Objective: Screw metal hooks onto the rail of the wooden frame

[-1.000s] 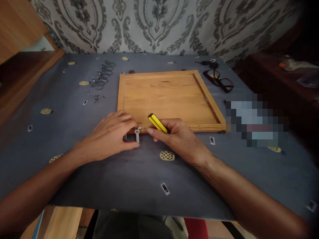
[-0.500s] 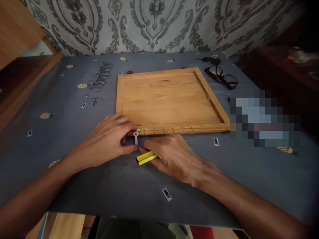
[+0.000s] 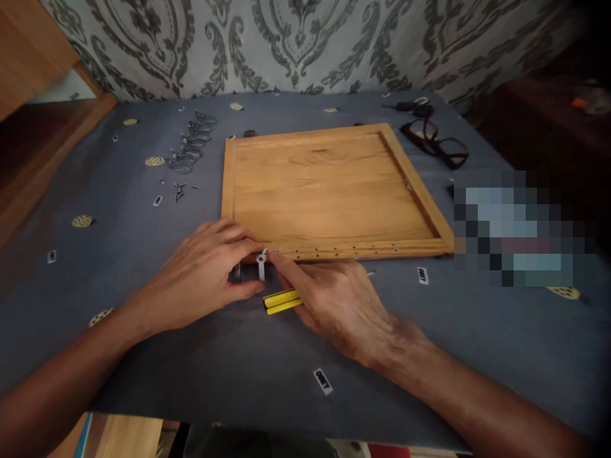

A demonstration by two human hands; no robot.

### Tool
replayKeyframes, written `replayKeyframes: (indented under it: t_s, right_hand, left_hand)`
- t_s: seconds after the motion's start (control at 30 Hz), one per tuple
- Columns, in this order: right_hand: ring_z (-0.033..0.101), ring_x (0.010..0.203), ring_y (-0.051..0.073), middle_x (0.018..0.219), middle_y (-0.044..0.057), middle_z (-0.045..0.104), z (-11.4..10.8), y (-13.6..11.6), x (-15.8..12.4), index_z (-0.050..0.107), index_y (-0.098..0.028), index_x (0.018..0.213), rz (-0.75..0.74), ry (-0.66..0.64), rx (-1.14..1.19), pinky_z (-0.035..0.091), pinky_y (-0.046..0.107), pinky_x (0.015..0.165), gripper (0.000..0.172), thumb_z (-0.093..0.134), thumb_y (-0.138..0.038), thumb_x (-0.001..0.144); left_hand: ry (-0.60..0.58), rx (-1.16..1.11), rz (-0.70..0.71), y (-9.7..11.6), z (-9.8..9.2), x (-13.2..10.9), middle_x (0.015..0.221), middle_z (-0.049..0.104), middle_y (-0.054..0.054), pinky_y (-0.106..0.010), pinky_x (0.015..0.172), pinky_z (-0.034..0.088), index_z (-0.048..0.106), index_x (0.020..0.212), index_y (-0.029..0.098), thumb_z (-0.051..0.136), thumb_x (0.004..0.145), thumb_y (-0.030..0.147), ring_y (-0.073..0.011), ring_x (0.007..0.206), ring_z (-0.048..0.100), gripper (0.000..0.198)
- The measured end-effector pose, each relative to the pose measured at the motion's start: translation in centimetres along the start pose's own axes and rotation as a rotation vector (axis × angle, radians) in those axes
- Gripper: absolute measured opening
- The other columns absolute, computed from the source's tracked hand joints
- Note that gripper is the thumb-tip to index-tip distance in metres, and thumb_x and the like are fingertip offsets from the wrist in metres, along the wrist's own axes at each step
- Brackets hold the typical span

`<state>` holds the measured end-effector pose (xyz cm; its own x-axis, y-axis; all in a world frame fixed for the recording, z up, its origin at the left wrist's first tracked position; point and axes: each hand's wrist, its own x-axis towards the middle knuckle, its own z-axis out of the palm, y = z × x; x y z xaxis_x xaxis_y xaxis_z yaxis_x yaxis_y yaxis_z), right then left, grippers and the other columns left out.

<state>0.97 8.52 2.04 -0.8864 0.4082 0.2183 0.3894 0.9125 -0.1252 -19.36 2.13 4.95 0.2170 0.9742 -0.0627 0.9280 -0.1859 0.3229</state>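
Observation:
My left hand (image 3: 210, 261) grips a small metal hook (image 3: 261, 266) between thumb and fingers. It holds the hook against the near left edge of a wooden panel with a raised frame (image 3: 324, 191). My right hand (image 3: 334, 292) is curled round a screwdriver (image 3: 282, 301), whose yellow and black handle end points left. A thin metal tip shows past the knuckles on the other side. The right index finger reaches out to the top of the hook. Along the near frame rail run two rows of small dark holes.
Several metal hooks (image 3: 191, 143) lie in a row at the back left, with a little pile of screws (image 3: 179, 191) nearer. Dark-framed glasses (image 3: 436, 145) and keys (image 3: 414, 107) rest at the back right. A blurred-out object (image 3: 520, 229) is beside the panel. Patterned fabric rises behind.
My right hand has brought its index finger up against the hook, and the screwdriver handle has turned slightly. The left hand keeps its hold. The view has shifted a little.

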Motion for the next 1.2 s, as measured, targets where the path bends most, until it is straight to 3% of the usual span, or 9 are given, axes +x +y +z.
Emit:
replayKeyframes:
  t_s: [0.3,0.53,0.87,1.2]
  right_hand:
    - [0.063,0.048,0.016,0.065,0.002,0.073,0.1,-0.8,0.1,0.051,-0.008,0.139,0.002,-0.208,-0.094,0.023,0.033,0.041,0.061,0.054,-0.003,0.078]
    - [0.058,0.044,0.015,0.059,0.001,0.067,0.2,-1.2,-0.1,0.052,-0.005,0.139,-0.020,-0.229,-0.129,0.021,0.033,0.039,0.062,0.053,0.001,0.077]
    - [0.053,0.043,0.013,0.057,0.001,0.064,0.4,-1.3,-0.5,0.054,-0.002,0.135,-0.039,-0.147,-0.117,0.028,0.031,0.039,0.058,0.050,0.004,0.077]
    - [0.050,0.041,0.013,0.055,0.000,0.063,0.6,-1.3,-0.4,0.054,-0.003,0.135,-0.040,-0.132,-0.118,0.024,0.032,0.039,0.060,0.049,0.004,0.076]
  left_hand:
    - [0.003,-0.004,0.031,-0.3,0.1,0.0,0.115,0.064,-0.004,-0.044,0.092,0.045,0.061,0.111,0.025,0.061,0.088,0.044,-0.0253,0.111,0.054,0.030]
    - [-0.029,0.006,-0.016,-0.4,-0.3,0.0,0.116,0.063,-0.003,-0.044,0.089,0.044,0.057,0.111,0.026,0.059,0.086,0.058,-0.0258,0.110,0.054,0.041]
    - [-0.025,-0.010,0.002,-0.2,-0.3,0.0,0.115,0.063,-0.004,-0.044,0.091,0.044,0.058,0.109,0.023,0.053,0.090,0.054,-0.0242,0.111,0.054,0.036]
    - [-0.016,-0.013,0.005,-0.3,-0.3,0.0,0.115,0.063,-0.004,-0.044,0.091,0.046,0.059,0.108,0.023,0.055,0.090,0.052,-0.0237,0.111,0.054,0.034]
